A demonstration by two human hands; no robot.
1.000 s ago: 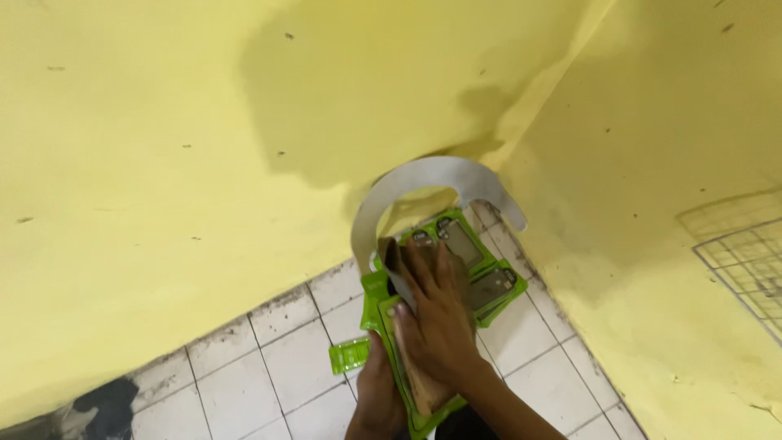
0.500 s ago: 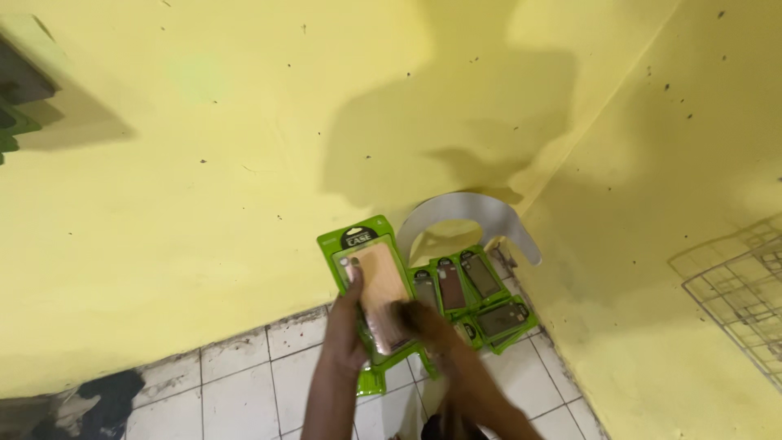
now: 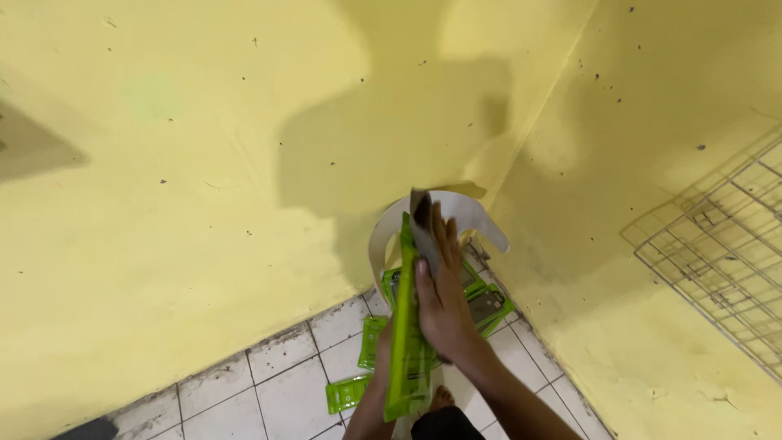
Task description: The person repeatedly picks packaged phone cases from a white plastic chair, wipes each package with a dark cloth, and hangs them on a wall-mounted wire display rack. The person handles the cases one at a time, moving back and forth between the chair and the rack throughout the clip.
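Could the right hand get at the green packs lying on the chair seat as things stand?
Probably not freely: the right hand is pressed flat against the upright green pack it holds, and that pack stands over the green packs on the chair. It would have to let go first.

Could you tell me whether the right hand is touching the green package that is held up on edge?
Touching. The head view shows the right hand laid flat against the green package, fingers spread over its side with no gap.

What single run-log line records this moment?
right hand: grips green package edge-on | left hand: behind package, mostly hidden | below: green packs, white chair, tiled floor
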